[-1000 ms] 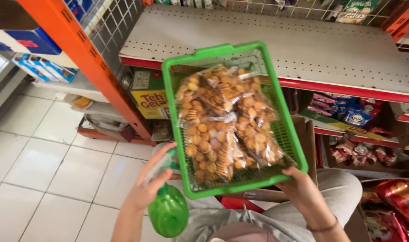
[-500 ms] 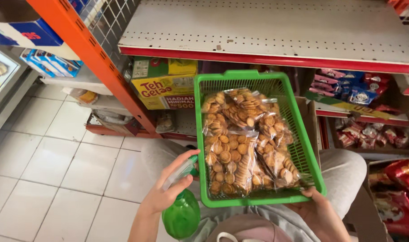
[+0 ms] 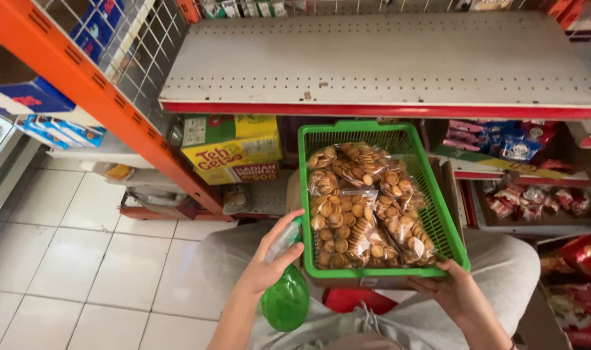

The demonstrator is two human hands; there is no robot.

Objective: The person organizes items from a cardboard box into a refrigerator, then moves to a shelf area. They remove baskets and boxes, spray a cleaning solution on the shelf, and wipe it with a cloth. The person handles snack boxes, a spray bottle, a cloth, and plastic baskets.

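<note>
Fingers (image 3: pixel 279 243) of my left hand (image 3: pixel 266 266) curl tight round the neck of a green spray bottle (image 3: pixel 286 301), low over my lap. Right hand (image 3: pixel 454 291) grips the near corner of the green basket (image 3: pixel 448 220), bagged round crackers (image 3: pixel 363 207) heaped inside. Beyond, the bare grey shelf (image 3: pixel 380 58).
</note>
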